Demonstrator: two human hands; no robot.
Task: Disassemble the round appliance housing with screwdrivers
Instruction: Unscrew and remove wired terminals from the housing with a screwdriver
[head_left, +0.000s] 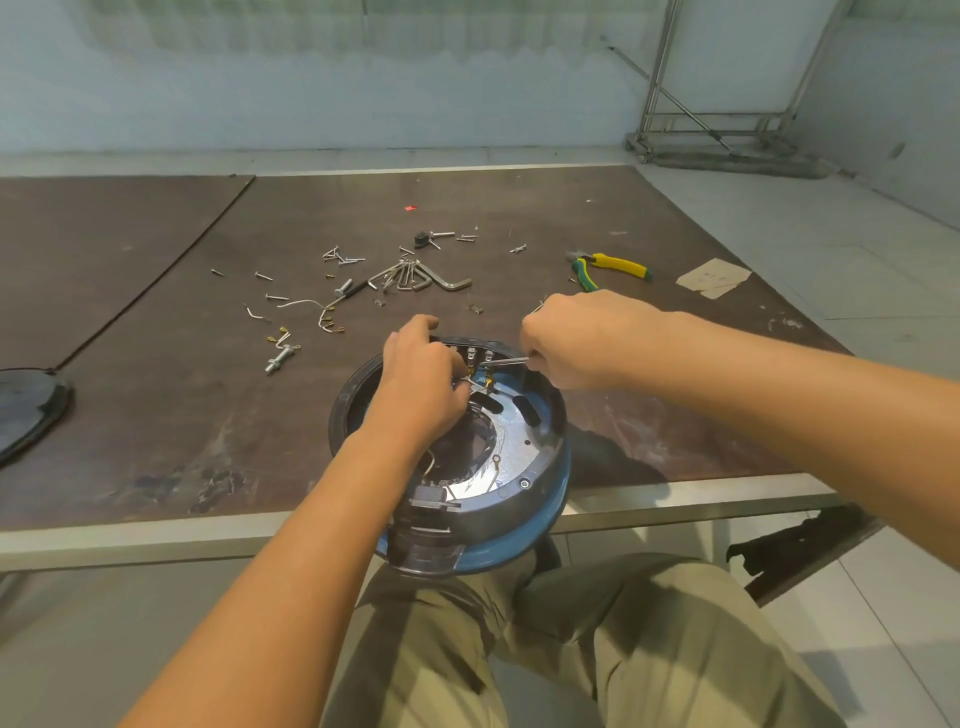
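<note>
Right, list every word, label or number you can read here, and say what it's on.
No text here is readable.
Paper scrap on the table: faint marks, too blurred to read.
Round housing: no legible label or number.

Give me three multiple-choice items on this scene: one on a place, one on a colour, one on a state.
1. The pliers lie: A on the table beyond the right hand; B on the floor; C on the lap.
2. The round housing's outer band is: A red; B blue; C white.
3. The right hand: A lies flat, open; B grips a thin metal tool; C holds nothing, fisted.
1 A, handles show on the tabletop; 2 B, blue shows at its near side; 3 B, fingers curl round its shaft.
</note>
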